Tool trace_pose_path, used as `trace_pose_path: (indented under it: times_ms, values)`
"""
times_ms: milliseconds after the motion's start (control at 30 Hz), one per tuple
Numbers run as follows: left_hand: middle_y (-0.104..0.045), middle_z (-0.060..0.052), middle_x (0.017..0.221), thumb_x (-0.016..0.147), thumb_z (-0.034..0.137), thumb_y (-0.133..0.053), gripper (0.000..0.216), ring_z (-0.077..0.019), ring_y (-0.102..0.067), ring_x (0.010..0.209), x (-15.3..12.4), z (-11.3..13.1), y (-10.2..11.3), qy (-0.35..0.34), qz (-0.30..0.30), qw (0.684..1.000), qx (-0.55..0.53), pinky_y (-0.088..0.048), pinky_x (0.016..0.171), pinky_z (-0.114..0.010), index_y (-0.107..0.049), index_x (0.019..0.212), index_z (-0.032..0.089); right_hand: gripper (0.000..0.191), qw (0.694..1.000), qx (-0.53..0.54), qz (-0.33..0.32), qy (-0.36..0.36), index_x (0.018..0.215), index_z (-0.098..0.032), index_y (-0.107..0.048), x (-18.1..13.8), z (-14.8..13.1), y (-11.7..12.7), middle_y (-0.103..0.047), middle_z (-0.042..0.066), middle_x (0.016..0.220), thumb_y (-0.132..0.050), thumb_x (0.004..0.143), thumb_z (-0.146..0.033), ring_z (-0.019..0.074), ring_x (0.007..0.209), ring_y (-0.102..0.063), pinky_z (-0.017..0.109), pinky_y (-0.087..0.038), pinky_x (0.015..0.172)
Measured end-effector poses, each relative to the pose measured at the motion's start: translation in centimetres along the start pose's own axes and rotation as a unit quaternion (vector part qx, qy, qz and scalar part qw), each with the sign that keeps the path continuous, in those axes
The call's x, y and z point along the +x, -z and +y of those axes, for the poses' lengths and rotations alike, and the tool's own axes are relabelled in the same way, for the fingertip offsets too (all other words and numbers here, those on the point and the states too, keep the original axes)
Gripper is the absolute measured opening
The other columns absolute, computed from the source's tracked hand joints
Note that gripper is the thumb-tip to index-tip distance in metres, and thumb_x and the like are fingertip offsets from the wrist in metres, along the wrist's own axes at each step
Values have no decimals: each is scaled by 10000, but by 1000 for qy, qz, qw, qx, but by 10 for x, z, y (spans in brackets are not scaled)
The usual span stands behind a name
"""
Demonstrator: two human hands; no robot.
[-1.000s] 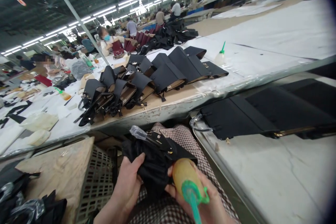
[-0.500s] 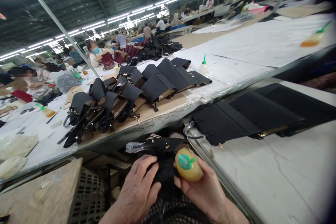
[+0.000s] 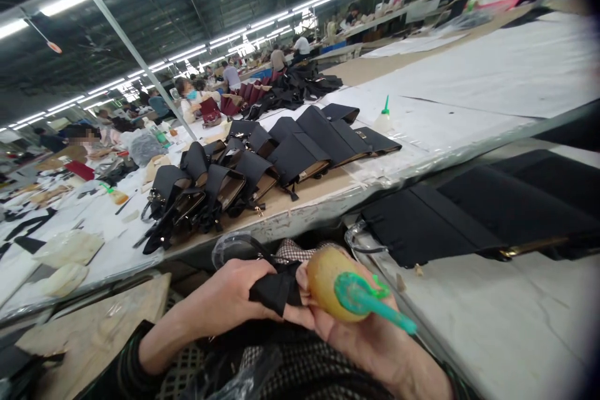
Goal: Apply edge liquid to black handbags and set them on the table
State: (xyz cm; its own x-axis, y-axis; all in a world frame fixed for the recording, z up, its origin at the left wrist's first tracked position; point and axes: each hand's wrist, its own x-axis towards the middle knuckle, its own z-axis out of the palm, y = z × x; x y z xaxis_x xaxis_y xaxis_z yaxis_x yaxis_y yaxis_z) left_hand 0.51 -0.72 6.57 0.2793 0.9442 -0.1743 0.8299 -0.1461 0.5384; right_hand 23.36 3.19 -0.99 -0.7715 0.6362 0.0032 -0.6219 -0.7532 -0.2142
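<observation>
In my right hand (image 3: 370, 344) is a yellowish glue bottle (image 3: 325, 278), its green nozzle tilted toward the lower right. My left hand (image 3: 220, 300) is closed on a black bag piece (image 3: 274, 290) over my lap. Fingers of the right hand also touch the edge of that piece, beside the bottle. Part of the black bag and a clear-wrapped handle (image 3: 234, 244) show behind the left hand. My checked clothing shows below; the hands and dark fabric hide the rest of the bag.
Black handbags (image 3: 300, 153) crowd the long white table (image 3: 435, 112) ahead. More black bags (image 3: 469, 212) lie on the surface at right. Glue bottles with green tips stand or lie on the table. A worn board (image 3: 107, 331) is at lower left. Other people work farther back.
The bottle has tipped, swinging its nozzle toward the lower right. My left hand has gone from resting on the black bag to gripping a folded part. The view has shifted slightly left.
</observation>
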Motion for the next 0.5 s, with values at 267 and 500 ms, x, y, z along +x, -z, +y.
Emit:
trace_pose_path:
  times_ms: [267,500]
  values:
    - [-623,-2,806,836,329,-752,204,-150,-579,733,2,-63,-21,-53,7,993,-105,-453,689,-250,-627,802,172,504,988,-56,144,18,994,-199,-829,-31,-19,41,-793,183,1055,-817,751,-640,293,820,-750,328,-567,605]
    - [-718,-63,930,824,374,-815,241,-193,-639,835,4,-80,-40,5,45,974,-222,-515,808,-304,-704,882,168,339,908,-203,351,102,951,-255,-776,-44,-21,37,-568,34,654,-867,790,-539,164,543,-476,243,-418,420]
